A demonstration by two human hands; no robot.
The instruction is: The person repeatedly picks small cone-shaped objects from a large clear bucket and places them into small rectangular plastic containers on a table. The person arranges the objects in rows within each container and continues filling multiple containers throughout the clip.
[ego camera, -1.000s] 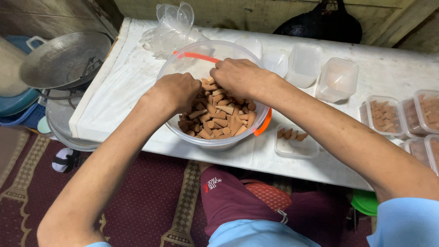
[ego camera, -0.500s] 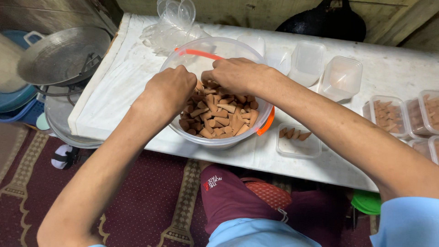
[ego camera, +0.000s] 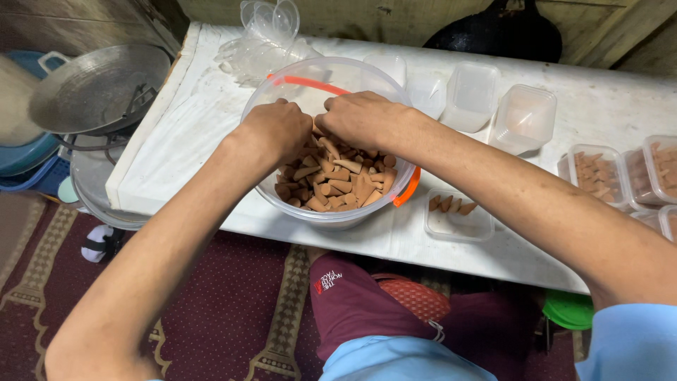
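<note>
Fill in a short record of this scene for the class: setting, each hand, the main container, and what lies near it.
Setting: white table seen from above
Left hand: inside the clear bucket, on the brown cones
Right hand: inside the same bucket, on the cones; what its fingers hold is hidden
Bucket: clear plastic, orange handle, partly filled
Nearby: small tray with a few cones, empty tubs, filled tubs

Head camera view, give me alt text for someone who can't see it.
Both hands, left hand and right hand, reach into a clear plastic bucket of brown cone-shaped pieces on a white table. Small clear containers, some holding the same pieces, sit to the right, and a metal pan lies at the left.
</note>
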